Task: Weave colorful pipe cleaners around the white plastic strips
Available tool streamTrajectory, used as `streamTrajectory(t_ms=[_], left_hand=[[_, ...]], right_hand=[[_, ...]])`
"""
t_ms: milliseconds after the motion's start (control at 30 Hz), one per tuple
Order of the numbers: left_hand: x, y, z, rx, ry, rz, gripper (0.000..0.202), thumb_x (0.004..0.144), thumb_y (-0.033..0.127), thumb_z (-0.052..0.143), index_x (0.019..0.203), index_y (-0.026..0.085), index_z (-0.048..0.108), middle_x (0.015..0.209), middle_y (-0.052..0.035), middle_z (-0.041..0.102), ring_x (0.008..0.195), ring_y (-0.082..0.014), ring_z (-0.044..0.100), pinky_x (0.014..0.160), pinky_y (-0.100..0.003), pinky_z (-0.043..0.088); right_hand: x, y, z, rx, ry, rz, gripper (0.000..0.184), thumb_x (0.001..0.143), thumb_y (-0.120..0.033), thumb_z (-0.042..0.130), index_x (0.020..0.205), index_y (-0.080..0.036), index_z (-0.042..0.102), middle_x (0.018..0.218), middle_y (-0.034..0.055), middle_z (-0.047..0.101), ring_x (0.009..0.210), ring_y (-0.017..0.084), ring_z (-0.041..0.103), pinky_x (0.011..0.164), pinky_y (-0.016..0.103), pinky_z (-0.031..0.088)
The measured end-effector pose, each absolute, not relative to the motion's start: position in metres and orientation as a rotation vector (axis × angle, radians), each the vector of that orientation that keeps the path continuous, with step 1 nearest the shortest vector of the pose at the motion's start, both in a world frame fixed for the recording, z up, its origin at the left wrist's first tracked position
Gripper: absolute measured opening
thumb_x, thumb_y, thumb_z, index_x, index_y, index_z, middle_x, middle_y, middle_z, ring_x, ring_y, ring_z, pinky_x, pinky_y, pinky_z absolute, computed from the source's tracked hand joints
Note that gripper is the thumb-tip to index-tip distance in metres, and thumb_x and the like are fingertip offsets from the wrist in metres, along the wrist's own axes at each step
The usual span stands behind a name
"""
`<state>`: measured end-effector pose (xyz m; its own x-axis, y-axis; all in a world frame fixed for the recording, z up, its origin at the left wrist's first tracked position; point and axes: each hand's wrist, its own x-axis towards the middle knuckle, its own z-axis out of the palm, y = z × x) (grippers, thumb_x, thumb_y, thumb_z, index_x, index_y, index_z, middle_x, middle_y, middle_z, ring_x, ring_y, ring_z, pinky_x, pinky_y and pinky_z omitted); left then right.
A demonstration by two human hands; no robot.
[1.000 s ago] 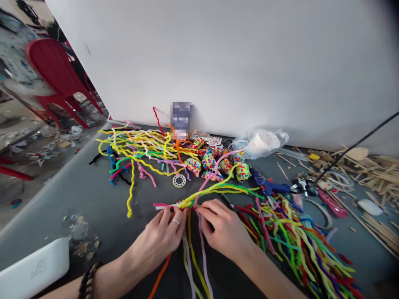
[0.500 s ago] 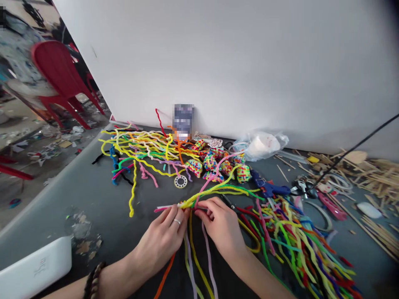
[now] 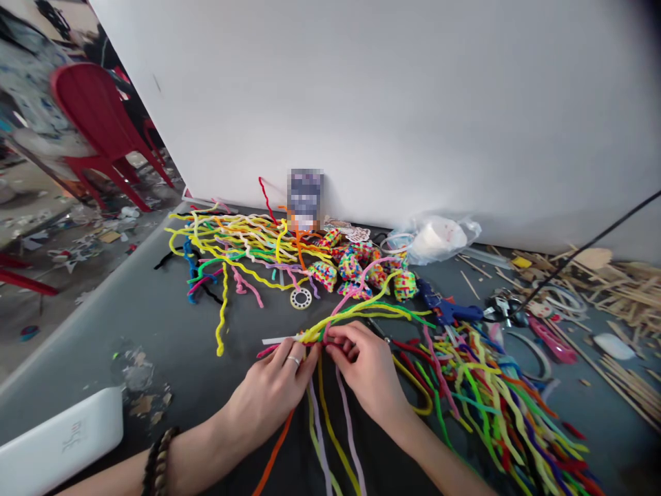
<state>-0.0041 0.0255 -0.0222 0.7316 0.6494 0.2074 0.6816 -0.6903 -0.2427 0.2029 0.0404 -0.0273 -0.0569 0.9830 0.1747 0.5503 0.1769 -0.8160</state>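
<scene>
The chenille stems (image 3: 316, 333) are being held at their crossing above the bench (image 3: 175, 344), the grip of the left hand (image 3: 271, 379) being closed around the bundle and that of the right hand (image 3: 366, 365) being pinched narrowly onto it. An interlacing step is apparently being carried out, steady tension seemingly being called for next. The marking on the white power bank (image 3: 59, 444) is being rendered illegible by its angle; print on the upright packet (image 3: 306, 196) is being masked by pixelation.

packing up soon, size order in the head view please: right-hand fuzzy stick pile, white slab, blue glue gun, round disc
1. Fuzzy stick pile
2. White slab, close to camera, partly cut off
3. Blue glue gun
4. Round disc
</scene>
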Motion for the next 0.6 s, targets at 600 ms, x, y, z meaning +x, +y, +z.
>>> streamTrajectory(t_ms=[600], left_hand=[[-0.007,0.029,-0.022,-2.677,-1.112,-0.197,0.055,0.086,0.005,0.067,0.138,0.018,0.059,0.107,-0.0084,0.065,0.096,-0.0237,0.067,0.058,-0.028,0.062]], right_hand=[[0.220,0.036,-0.014,-1.310,-2.227,0.570,0.024,0.096,-0.012,0.059,0.109,-0.026,0.075,0.100,0.0026,0.073,0.092,0.019,0.070,0.079,0.028,0.057]])
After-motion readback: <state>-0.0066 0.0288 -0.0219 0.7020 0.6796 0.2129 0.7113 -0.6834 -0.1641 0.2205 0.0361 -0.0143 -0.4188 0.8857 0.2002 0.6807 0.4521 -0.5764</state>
